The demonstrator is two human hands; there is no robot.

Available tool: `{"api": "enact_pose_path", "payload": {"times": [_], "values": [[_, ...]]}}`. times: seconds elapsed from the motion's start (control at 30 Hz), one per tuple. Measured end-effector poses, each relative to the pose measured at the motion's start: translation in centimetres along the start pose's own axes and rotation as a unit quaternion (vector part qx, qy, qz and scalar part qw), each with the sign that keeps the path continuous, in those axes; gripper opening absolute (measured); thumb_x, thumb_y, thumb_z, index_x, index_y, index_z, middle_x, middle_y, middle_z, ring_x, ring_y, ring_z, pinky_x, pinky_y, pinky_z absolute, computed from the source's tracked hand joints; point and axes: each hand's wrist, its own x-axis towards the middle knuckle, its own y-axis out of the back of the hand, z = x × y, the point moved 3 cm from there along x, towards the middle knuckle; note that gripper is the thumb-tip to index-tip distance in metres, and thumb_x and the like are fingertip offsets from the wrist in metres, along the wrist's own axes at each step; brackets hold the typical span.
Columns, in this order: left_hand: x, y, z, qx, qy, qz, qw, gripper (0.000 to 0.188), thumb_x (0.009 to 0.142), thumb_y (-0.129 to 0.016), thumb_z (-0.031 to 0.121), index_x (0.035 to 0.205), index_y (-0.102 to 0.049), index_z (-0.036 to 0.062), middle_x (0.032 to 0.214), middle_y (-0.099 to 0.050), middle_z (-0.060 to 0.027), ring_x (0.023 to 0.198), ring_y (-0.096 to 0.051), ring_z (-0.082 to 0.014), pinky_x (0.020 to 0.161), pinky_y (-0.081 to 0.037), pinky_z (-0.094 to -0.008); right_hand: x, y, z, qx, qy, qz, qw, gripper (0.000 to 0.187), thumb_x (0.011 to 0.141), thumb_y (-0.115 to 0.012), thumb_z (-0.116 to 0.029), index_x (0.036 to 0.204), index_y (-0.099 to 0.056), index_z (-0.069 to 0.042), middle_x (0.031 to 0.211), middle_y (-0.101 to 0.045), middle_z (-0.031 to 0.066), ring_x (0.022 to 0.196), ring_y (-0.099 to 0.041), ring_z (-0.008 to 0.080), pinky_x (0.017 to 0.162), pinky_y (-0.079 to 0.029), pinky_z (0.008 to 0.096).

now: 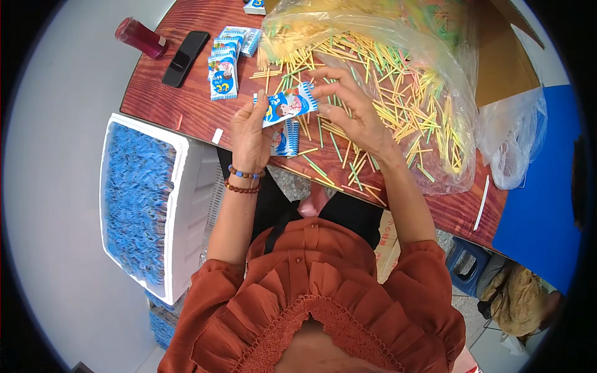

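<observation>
Your left grip, the left hand (250,127), is clamped on the left end of a small blue-and-white packet (289,107), thumb on top. Two strings of beads (242,180) circle that wrist. The packet is in the air above the near part of the wood-grain table (161,102), tilted so its right end sits higher. Your right hand (354,112) is at that right end with its fingers curled and somewhat spread; you cannot tell from this view whether that grip pinches the packet or only rests beside it.

Taking the held packet as the clock's centre, another packet (286,142) lies just beyond it at six o'clock, partly covered by your left hand. At ten o'clock a row of overlapping packets (224,74) lies on the table, with a black phone (185,59) farther out and a red container (142,38) beyond the phone. From one to four o'clock, yellow, green and pink straws (404,115) spread loosely, many in or under a clear plastic bag (457,181). Farther off at three o'clock a crumpled clear bag (510,140) hangs by a blue panel (541,205). At eight o'clock, beside the table, a white foam box (196,180) is packed with blue pieces (137,199).
</observation>
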Motion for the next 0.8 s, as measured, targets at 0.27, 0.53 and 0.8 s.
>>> {"api": "enact_pose_path", "payload": {"times": [0.27, 0.53, 0.8], "values": [[-0.8, -0.9, -0.4, 0.029, 0.0, -0.011, 1.0, 0.026, 0.096, -0.055, 0.025, 0.092, -0.066, 0.0024, 0.084, -0.068, -0.0028, 0.07, -0.062, -0.0068, 0.059, -0.049, -0.0219, 0.3, -1.9, -0.3, -0.123, 0.086, -0.08, 0.986, 0.027, 0.081, -0.069, -0.017, 0.106, -0.069, -0.007, 0.137, -0.049, 0.0107, 0.131, -0.039, 0.0282, 0.107, -0.031, 0.0412], [-0.6, 1.8, 2.0, 0.046, -0.077, 0.07, 0.994, 0.03, 0.097, -0.055, 0.03, 0.08, -0.065, 0.0062, 0.069, -0.063, 0.0023, 0.056, -0.055, -0.0035, 0.05, -0.043, -0.0185, 5.1, 0.9, 2.5, 0.074, -0.194, 0.012, 0.978, 0.022, 0.086, -0.061, -0.017, 0.101, -0.07, -0.004, 0.113, -0.065, 0.0122, 0.106, -0.061, 0.0245, 0.091, -0.045, 0.0374], [-0.5, 4.0, 1.7, -0.007, -0.072, 0.062, 0.995, 0.026, 0.096, -0.055, 0.029, 0.091, -0.066, 0.0064, 0.084, -0.068, -0.0004, 0.07, -0.06, -0.0068, 0.059, -0.047, -0.0229, 11.2, -4.2, 8.1, -0.48, -0.14, 0.041, 0.865, 0.032, 0.083, -0.062, -0.033, 0.091, -0.067, -0.002, 0.091, -0.066, 0.0188, 0.089, -0.063, 0.0352, 0.076, -0.048, 0.0455]]}}
